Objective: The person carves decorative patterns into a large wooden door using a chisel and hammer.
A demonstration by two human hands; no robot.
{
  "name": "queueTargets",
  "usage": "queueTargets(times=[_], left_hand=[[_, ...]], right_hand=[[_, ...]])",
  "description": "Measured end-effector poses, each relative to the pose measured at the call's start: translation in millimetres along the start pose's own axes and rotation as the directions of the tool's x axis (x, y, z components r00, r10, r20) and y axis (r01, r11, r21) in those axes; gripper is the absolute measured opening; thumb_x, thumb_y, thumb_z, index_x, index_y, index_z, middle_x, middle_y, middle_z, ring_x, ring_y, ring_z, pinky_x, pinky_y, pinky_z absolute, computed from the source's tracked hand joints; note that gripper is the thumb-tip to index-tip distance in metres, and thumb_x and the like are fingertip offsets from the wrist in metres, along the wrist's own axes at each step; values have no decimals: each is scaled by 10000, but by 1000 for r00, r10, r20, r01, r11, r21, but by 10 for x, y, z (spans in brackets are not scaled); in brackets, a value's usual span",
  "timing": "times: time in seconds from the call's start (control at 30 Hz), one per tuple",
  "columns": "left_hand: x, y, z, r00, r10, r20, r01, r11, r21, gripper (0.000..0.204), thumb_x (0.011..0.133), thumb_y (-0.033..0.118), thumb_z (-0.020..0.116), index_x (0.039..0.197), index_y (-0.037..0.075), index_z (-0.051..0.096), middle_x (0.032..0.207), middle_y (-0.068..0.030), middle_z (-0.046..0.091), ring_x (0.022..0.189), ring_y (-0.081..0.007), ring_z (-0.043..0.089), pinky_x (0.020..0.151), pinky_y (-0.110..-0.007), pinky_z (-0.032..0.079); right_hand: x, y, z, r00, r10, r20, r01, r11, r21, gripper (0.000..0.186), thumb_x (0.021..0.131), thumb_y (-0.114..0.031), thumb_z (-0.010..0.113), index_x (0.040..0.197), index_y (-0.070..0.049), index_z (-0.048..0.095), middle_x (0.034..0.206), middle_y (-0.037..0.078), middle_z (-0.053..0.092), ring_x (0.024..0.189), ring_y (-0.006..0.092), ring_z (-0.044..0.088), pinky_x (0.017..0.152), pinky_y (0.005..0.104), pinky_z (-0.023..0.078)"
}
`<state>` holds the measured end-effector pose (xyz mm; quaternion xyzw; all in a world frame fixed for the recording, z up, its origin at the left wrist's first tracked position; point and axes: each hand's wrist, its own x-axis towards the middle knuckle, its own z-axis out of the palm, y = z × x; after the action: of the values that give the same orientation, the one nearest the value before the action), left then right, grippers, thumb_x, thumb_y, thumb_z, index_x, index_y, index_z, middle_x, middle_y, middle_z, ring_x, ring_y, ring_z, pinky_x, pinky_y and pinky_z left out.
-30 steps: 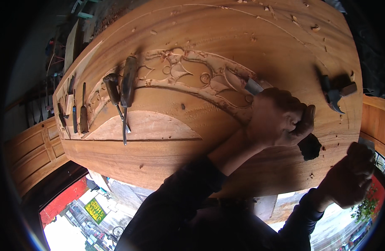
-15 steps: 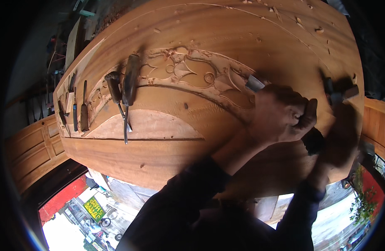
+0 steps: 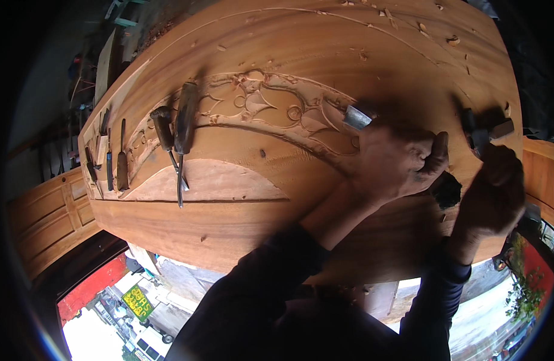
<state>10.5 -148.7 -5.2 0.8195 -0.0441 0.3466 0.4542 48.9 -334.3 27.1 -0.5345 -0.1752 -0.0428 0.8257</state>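
My left hand (image 3: 400, 159) is closed around a chisel (image 3: 356, 118), whose flat shiny metal end sticks out past the fingers over the right end of a carved band (image 3: 277, 108). The fist hides the rest of that tool. My right hand (image 3: 492, 195) grips a hammer (image 3: 500, 129), its dark head raised beyond the fist at the right side of the wooden panel (image 3: 241, 228). Leaf shapes and small rings are cut into the band. Below my left hand lies a black lump (image 3: 445, 191) that I cannot make out.
Two wooden-handled carving tools (image 3: 185, 117) lie across the band's left part. Several slimmer tools (image 3: 121, 162) rest at the panel's left end. Wood shavings (image 3: 453, 40) are scattered along the far side. A panelled wooden door (image 3: 51, 207) stands beyond the left edge.
The chisel's metal end has shifted slightly left and tilted, showing brighter. My right hand, blurred before, is now sharper and a little lower right. The panel's view has shifted slightly.
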Motion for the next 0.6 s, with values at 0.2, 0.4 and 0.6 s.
queueTargets(times=[0.2,0.4,0.6], left_hand=[[2,80,78,999,-46,22,46,999,-19,368,847,148,717,524,126,542,507,-35,538,439,-226,550,460,-373,436],[-46,115,-21,991,46,125,-31,992,-120,313,828,110,735,568,122,560,538,-37,550,449,-197,552,457,-358,440],[-34,34,-67,997,-27,72,35,992,-122,322,835,99,715,560,108,547,518,-49,525,426,-205,538,440,-345,424]], right_hand=[[-165,244,380,994,89,70,-68,965,-251,356,1005,-300,409,760,-43,402,802,98,429,837,237,421,785,401,328],[-119,-213,-219,995,-55,-77,38,979,-200,258,905,-248,418,773,-27,415,829,129,421,847,266,435,849,417,359],[-356,-366,-266,995,-96,35,102,961,-256,278,916,-263,411,796,-21,474,838,138,451,867,285,484,843,431,380]])
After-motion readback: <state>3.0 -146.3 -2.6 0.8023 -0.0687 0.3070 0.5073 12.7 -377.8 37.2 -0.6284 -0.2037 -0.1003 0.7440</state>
